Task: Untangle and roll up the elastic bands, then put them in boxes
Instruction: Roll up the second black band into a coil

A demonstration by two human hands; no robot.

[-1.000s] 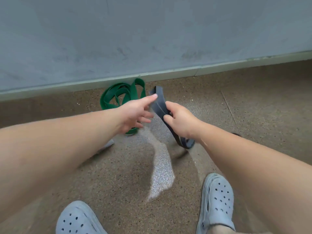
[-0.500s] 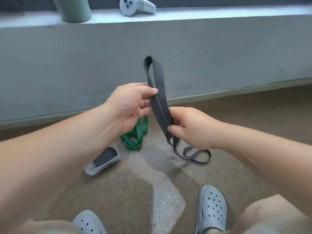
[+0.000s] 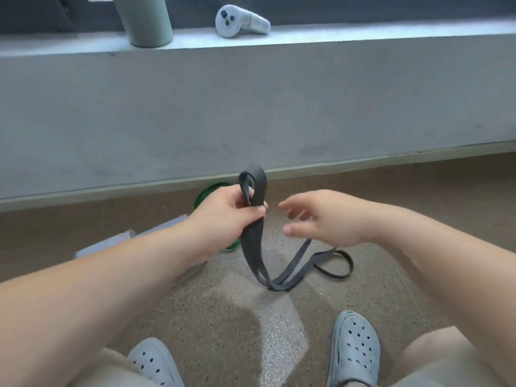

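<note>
Grey band (image 3: 252, 241) in left hand (image 3: 223, 216)

green band (image 3: 205, 194): mostly behind left hand (image 3: 223, 216) | box (image 3: 109, 244): behind forearm | cup (image 3: 145, 23): top cropped | right hand (image 3: 321, 219): blurred

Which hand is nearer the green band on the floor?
Left. The left hand, gripping the grey band, overlaps the green band in view, covering its middle. The right hand is open, further to the right, clear of it.
</note>
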